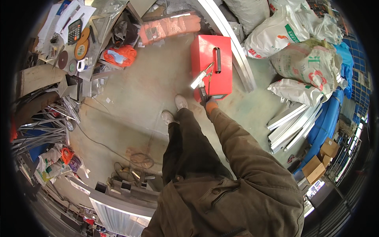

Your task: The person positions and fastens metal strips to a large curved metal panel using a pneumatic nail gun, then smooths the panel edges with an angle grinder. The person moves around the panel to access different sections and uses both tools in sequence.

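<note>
Here the fingers of the right hand point(209, 104) look curled around the dark grip of a silver-headed hand tool point(202, 83), though at this size the separate fingertips can't be told; the left hand is out of view. The tool sits over the near left part of a red box point(202, 55), and whether its metal touches the lid isn't clear. It looks like stiff metal, likely light enough for one hand but front-heavy, so the grip is the sure place to hold, well back from the slender tip. The box, standing on the floor, seems rigid and fairly heavy, its smooth red skin probably slippery, and the black handle point(217, 61) on top offers the best hold. Mind the corners: a long metal beam point(241, 69) runs close along the right side, with bulging sacks point(276, 33) beyond, and a pink bundle point(169, 29) lies past the far left corner. The wider room is leftward, over the pale floor point(130, 94), while the shoes point(181, 102) stand near the box's close end.
</note>
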`<action>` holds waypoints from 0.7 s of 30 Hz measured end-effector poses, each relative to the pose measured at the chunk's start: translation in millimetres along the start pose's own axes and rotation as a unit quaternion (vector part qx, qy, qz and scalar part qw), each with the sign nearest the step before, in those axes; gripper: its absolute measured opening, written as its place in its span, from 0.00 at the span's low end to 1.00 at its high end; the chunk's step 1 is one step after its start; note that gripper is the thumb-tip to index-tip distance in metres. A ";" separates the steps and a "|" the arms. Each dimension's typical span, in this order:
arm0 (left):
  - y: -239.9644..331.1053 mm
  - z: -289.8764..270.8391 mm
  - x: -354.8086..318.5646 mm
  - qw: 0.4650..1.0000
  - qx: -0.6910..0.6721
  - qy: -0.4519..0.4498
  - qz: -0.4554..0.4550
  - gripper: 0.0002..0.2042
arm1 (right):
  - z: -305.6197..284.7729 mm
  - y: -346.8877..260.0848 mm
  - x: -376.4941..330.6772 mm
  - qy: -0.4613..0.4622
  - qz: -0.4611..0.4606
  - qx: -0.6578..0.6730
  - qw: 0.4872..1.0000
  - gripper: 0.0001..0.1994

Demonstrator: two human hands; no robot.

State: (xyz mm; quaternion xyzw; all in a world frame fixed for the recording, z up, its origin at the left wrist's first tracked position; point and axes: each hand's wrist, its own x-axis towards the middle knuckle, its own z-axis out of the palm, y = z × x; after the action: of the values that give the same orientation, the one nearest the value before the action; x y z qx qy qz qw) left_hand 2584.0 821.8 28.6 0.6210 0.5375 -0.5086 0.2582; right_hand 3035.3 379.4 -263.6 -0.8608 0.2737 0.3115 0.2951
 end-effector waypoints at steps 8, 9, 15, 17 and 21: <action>35.6 0.3 -13.5 0.999 -0.006 -0.007 -0.041 0.27 | -16.7 -31.7 76.7 0.019 0.062 -0.026 0.998 0.36; 38.7 0.5 -16.0 0.999 -0.006 -0.006 -0.048 0.27 | -18.0 -35.0 83.0 0.031 0.077 -0.017 0.996 0.37; 46.6 7.5 -42.1 0.998 -0.007 -0.006 -0.062 0.26 | 7.5 -43.7 139.1 0.127 0.173 -0.006 0.977 0.37; 39.8 12.8 -58.8 0.998 -0.012 -0.004 -0.065 0.26 | 28.8 -52.3 170.7 0.199 0.263 0.075 0.941 0.34; 18.8 31.8 -97.2 0.996 -0.013 -0.002 -0.084 0.26 | 8.8 -37.7 210.2 -0.106 -0.094 -0.543 0.827 0.25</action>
State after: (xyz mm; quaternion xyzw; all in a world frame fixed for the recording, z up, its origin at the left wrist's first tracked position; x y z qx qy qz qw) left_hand 2599.5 749.4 101.6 0.5690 0.5939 -0.5230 0.2234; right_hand 3194.6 350.5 -403.0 -0.8652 -0.0549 0.4702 -0.1653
